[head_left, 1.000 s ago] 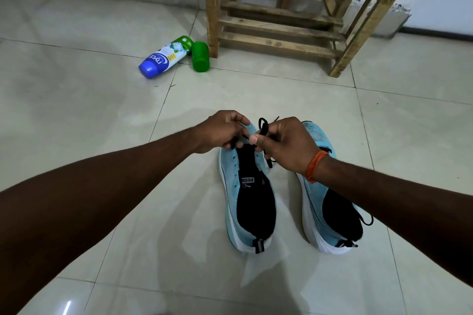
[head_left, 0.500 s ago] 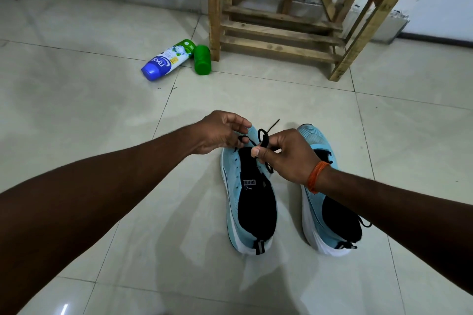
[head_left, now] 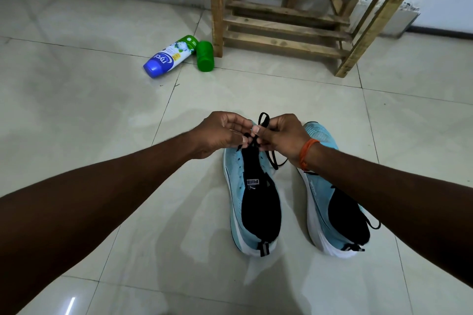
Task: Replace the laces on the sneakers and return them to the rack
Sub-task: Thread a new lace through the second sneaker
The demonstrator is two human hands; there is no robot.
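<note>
Over the forefoot of the light-blue Puma sneaker (head_left: 256, 202), my hands have drawn together: half a second ago they were slightly apart, and now their fingertips nearly meet. My left hand (head_left: 220, 133) pinches one strand of the black lace (head_left: 263, 120). My right hand (head_left: 281, 135) pinches a loop standing above its thumb, with slack trailing down the shoe's right side. I judge I'm working the lowest eyelets, so lacing has barely begun. The second sneaker (head_left: 330, 202) sits just beside it, under my right wrist. Ahead, the tile floor (head_left: 256, 89) lies open up to the wooden rack (head_left: 281, 25). A blue-and-white bottle (head_left: 169, 57) and a green container (head_left: 205, 56) lie left of its leg.
</note>
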